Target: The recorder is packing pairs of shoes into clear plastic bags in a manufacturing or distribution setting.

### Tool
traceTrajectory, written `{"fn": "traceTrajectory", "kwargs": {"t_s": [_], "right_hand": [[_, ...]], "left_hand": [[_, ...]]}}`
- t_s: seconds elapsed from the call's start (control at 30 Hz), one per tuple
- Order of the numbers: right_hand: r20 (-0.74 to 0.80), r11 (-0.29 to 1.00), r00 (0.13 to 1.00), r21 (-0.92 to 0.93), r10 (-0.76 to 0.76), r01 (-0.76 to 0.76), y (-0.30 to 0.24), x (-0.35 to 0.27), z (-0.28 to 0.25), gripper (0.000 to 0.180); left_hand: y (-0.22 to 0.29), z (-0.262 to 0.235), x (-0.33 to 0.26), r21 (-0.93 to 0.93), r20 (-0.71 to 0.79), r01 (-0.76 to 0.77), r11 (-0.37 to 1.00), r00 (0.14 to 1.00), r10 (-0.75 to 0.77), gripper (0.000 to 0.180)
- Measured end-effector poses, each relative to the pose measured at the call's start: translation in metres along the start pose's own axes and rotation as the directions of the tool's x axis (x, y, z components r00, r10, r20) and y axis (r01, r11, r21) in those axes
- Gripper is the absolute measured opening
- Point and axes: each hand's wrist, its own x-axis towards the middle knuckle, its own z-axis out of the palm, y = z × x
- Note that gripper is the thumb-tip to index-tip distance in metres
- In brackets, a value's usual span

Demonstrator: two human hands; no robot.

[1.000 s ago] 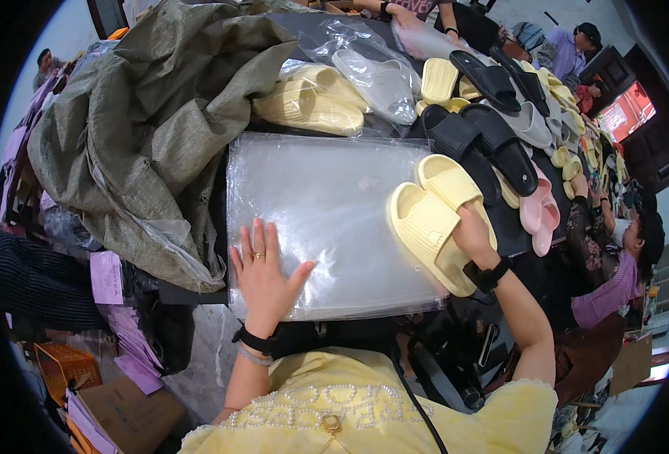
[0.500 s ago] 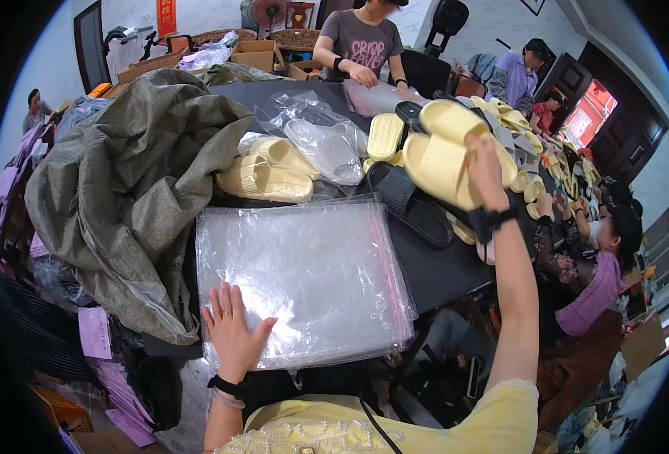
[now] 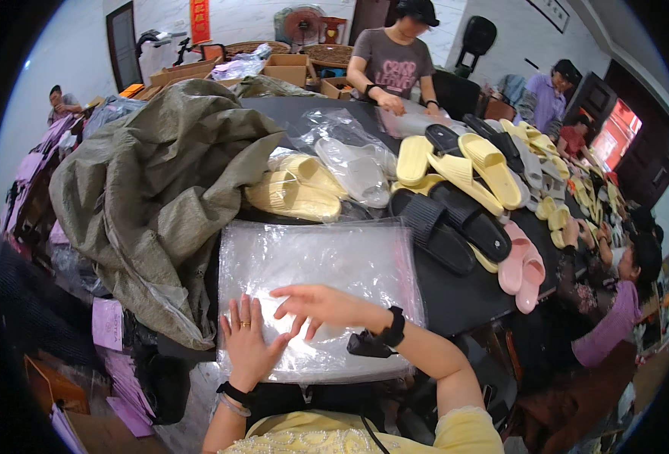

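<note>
A stack of clear plastic bags (image 3: 357, 261) with a pink strip along its right edge lies flat before me. My left hand (image 3: 249, 346) rests on its near left part, fingers stretched out. Above the stack, beside the left hand, my right hand (image 3: 330, 309) hovers with fingers apart and nothing in them. To the right lie a pair of yellow slippers (image 3: 493, 168), black slippers (image 3: 434, 231) and pink slippers (image 3: 517, 261). Beyond the stack are yellow slippers in clear plastic (image 3: 293, 195) and grey slippers in clear plastic (image 3: 355, 168).
A crumpled olive woven sack (image 3: 149, 181) fills the table's left side. Across the dark table (image 3: 455, 303) a person (image 3: 396, 64) handles clear bags. More slippers (image 3: 558, 216) run along the right, where other people work. Cardboard boxes (image 3: 289, 69) stand at the back.
My right hand has let go of the yellow slippers, which now lie on the pile, and has come back over the bags. The left hand stays on the stack.
</note>
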Motion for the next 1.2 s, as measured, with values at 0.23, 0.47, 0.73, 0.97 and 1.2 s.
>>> {"fn": "traceTrajectory", "kwargs": {"t_s": [0.23,0.47,0.73,0.97,1.2], "right_hand": [[-0.044,0.736,0.984,0.658,-0.173,0.159,0.083,0.025,-0.112,0.047],[-0.151,0.647,0.98,0.736,-0.13,0.2,0.078,0.031,-0.106,0.051],[-0.247,0.674,0.959,0.687,-0.136,0.272,0.075,0.028,-0.103,0.052],[-0.228,0.667,0.955,0.684,-0.189,0.295,0.078,0.028,-0.108,0.05],[-0.175,0.666,0.958,0.69,-0.225,0.283,0.086,0.03,-0.109,0.046]], "left_hand": [[0.004,0.002,0.001,-0.044,-0.009,0.002,0.999,1.0,-0.002,0.087],[0.001,-0.006,-0.003,0.018,-0.04,0.023,1.0,0.999,-0.023,0.084],[0.0,0.002,-0.003,0.009,-0.069,-0.002,1.0,0.998,0.003,0.079],[0.006,-0.003,-0.002,0.014,-0.078,-0.055,0.998,0.995,0.056,0.074],[0.035,-0.098,0.008,-0.719,0.261,-0.085,0.69,0.887,0.382,0.047]]}}
